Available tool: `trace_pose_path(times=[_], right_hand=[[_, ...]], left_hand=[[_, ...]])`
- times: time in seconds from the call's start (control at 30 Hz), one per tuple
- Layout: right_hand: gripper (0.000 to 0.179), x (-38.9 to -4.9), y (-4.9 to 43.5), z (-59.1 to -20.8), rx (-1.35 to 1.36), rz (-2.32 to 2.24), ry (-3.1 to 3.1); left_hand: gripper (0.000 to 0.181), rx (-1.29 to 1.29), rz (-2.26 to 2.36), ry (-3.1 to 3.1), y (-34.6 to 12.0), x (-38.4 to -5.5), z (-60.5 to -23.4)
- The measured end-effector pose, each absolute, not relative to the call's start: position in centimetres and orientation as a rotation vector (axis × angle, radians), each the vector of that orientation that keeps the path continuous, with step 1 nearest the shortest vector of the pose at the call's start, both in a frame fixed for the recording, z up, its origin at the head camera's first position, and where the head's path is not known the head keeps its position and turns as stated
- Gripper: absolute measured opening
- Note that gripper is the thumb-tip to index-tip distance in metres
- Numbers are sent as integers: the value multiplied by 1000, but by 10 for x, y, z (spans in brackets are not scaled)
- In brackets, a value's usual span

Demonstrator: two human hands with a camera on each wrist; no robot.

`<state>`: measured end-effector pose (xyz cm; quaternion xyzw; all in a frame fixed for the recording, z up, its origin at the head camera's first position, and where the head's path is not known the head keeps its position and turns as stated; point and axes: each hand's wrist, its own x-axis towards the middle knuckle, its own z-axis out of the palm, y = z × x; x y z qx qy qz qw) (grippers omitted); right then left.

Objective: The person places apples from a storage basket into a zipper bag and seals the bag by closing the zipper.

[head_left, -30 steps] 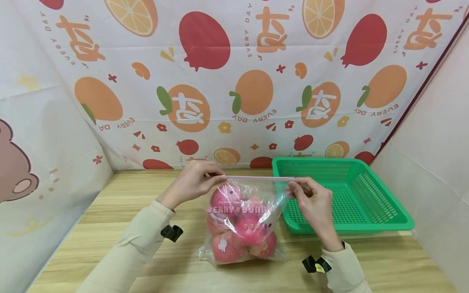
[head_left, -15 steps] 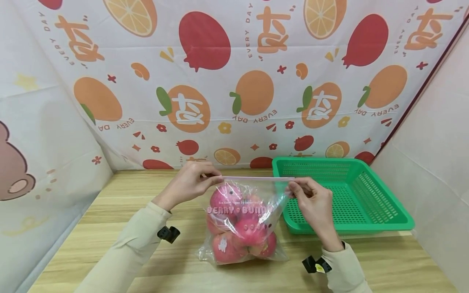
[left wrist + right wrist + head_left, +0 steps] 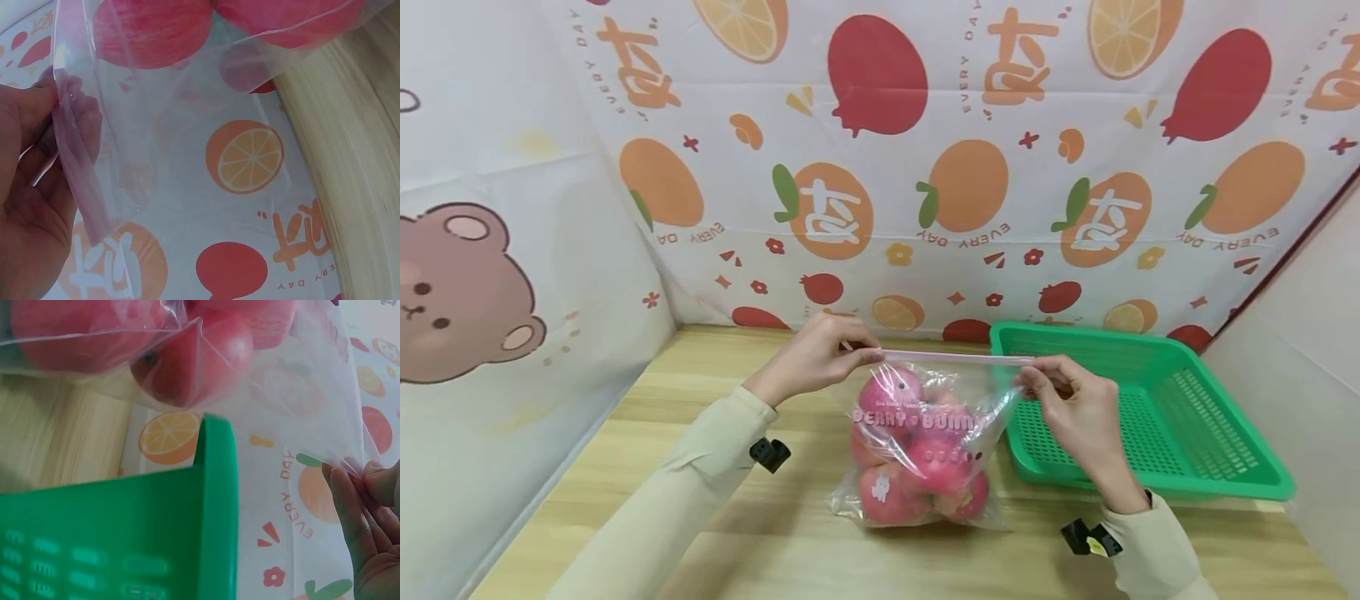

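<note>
A clear zip bag printed "BERRY BUNNY" stands on the wooden table, packed with several red-pink apples. My left hand pinches the left end of its pink zip strip. At the strip's other end, my right hand pinches the corner between thumb and fingers. The strip is stretched straight between both hands. In the left wrist view, the left hand has its fingers behind the bag's pinkish edge. The right wrist view has the right hand gripping the bag's upper corner.
A green perforated plastic basket stands to the right of the bag, close by my right hand. Behind the wooden table hangs a white fruit-print cloth. Pale walls close off both sides, the left one with a bear print.
The head view has shifted, so everything sits further right in it. My left hand slid slightly left along the strip between the earlier frames. Both hands keep their pinch on the bag.
</note>
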<state>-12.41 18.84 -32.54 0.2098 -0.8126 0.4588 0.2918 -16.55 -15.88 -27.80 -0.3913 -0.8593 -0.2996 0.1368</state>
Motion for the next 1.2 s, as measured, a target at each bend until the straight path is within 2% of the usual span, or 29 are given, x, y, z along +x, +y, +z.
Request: trace_pose_path(times=[0.37,1.2], right_hand=[[11,-114,192,-324,514,1190,-2184],[7,-127,193,-328,535,1146,-2201]], left_hand=[[5,-1147,-865,-2471,-161,-162,-277],[3,-1124,-901,-2471,-173,-168,-283]])
